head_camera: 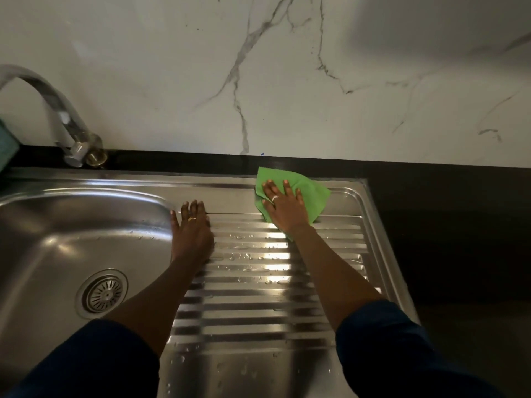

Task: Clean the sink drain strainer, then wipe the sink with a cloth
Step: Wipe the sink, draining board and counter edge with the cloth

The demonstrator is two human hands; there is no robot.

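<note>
A steel sink (57, 225) has its bowl on the left and a ribbed drainboard (258, 297) on the right. The round drain strainer (103, 294) sits in the bowl's drain hole. A green cloth (313, 193) lies flat at the drainboard's far right corner. My right hand (284, 208) presses on the cloth with straight, spread fingers. Flat on the steel at the bowl's right rim lies my left hand (192, 228), holding nothing.
A curved chrome tap (61, 116) rises at the back left. A black counter (459, 225) runs behind and to the right of the sink, under a marble wall. Water drops lie on the drainboard ribs. A teal object (7, 145) shows at the left edge.
</note>
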